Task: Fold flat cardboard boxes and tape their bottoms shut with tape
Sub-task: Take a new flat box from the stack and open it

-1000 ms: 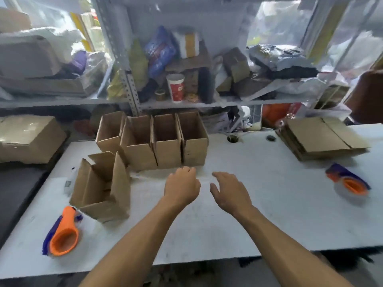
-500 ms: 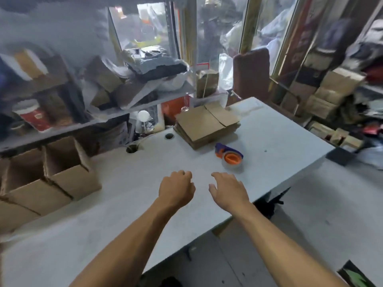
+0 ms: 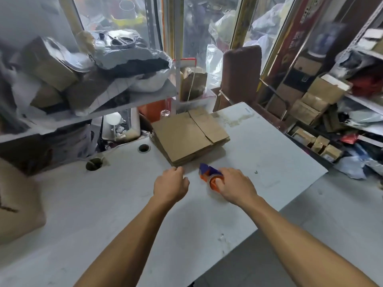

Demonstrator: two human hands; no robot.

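The stack of flat boxes [image 3: 189, 135] lies near the far edge of the tabletop [image 3: 279, 154], by its right end. Just in front of it sits the tape dispenser [image 3: 210, 176], and my right hand [image 3: 235, 187] lies over it; I cannot tell whether my fingers have closed round it. My left hand [image 3: 171, 186] is loosely curled, holding nothing, near the stack's front corner. If I lift half-gripped, I judge the dispenser could slip and roll toward the table's right edge.
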